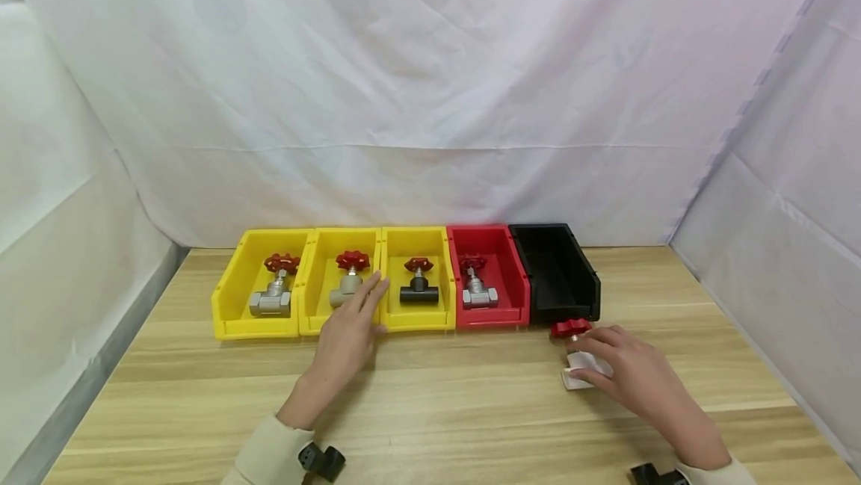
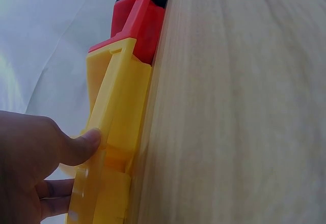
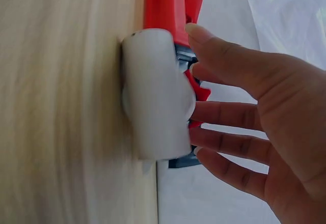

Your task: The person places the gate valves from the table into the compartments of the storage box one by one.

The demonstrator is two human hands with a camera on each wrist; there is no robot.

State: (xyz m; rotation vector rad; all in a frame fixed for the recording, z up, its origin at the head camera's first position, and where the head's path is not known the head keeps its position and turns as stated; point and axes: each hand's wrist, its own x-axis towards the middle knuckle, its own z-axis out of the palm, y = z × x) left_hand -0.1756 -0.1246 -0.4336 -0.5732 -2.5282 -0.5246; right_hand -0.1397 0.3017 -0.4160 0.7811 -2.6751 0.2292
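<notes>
My left hand reaches over the front of the second yellow bin, fingers extended. Its thumb rests at the yellow rim in the left wrist view. Inside that bin is a beige valve with a red handwheel, partly covered by the fingers. In front of the black bin, a white valve with a red handwheel stands on the table. My right hand is at this valve, its spread fingers close beside the white body.
The left yellow bin holds a silver valve. A third yellow bin has a black valve in it. Another silver valve lies in the red bin. White cloth hangs behind the row.
</notes>
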